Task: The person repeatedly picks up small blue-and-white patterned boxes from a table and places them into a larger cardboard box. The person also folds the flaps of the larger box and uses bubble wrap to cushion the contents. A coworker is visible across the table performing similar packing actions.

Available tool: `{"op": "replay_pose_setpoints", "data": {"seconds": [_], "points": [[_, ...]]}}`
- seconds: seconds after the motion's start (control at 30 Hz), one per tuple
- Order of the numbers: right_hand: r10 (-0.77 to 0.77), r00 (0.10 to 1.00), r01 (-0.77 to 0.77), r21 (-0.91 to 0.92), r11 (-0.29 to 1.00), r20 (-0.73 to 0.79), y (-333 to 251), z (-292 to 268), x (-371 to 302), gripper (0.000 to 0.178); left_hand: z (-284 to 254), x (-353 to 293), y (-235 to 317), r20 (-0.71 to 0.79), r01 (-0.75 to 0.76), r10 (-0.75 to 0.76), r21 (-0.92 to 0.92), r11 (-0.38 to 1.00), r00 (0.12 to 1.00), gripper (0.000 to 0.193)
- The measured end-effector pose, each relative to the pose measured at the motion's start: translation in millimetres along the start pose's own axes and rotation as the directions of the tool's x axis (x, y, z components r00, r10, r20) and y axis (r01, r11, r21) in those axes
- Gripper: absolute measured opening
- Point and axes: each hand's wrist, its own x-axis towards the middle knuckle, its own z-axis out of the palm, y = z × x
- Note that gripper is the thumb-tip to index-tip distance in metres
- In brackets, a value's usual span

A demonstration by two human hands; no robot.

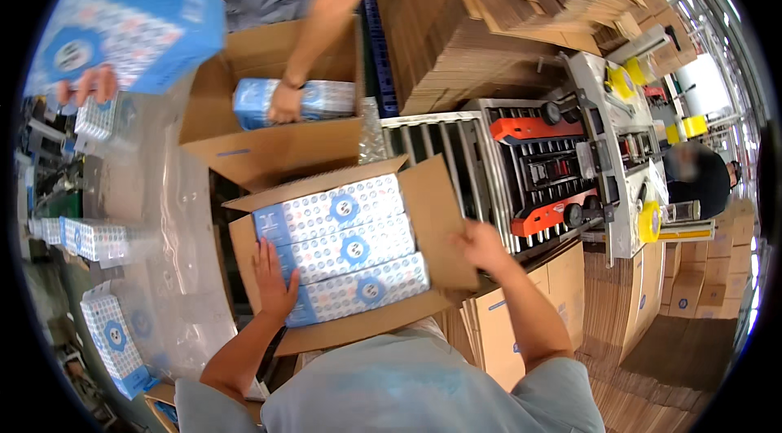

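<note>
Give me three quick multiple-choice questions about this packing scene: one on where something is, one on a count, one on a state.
1. Where does the person's left hand rest?
A. On the left end of the packs in the near carton
B. On the stack of flat cardboard
C. On the roller conveyor

2. How many blue and white packs show on top in the near carton?
A. One
B. Three
C. Six

3. What state are the near carton's flaps in?
A. Taped shut
B. Folded shut, untaped
C. Open

Answers:
1. A, since the palm and fingers lie against the packs' left end.
2. B, since three long packs lie side by side.
3. C, since the flaps stand outward, the right hand on the right one.
</note>
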Motion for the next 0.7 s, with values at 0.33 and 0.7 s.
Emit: {"op": "replay_pose_setpoints", "data": {"seconds": [0.33,0.7], "points": [[0.005,1.0,0.004,-0.338,0.941,0.026,158,-79,61,0.065,107,103,159,0.273,0.487,-0.404,-0.536,0.689,0.873,0.042],[-0.161,0.944,0.223,-0.195,0.955,0.287,196,-127,138,0.032,177,202,346,0.357,-0.098,0.069,0.064,0.993,0.931,0.111]]}}
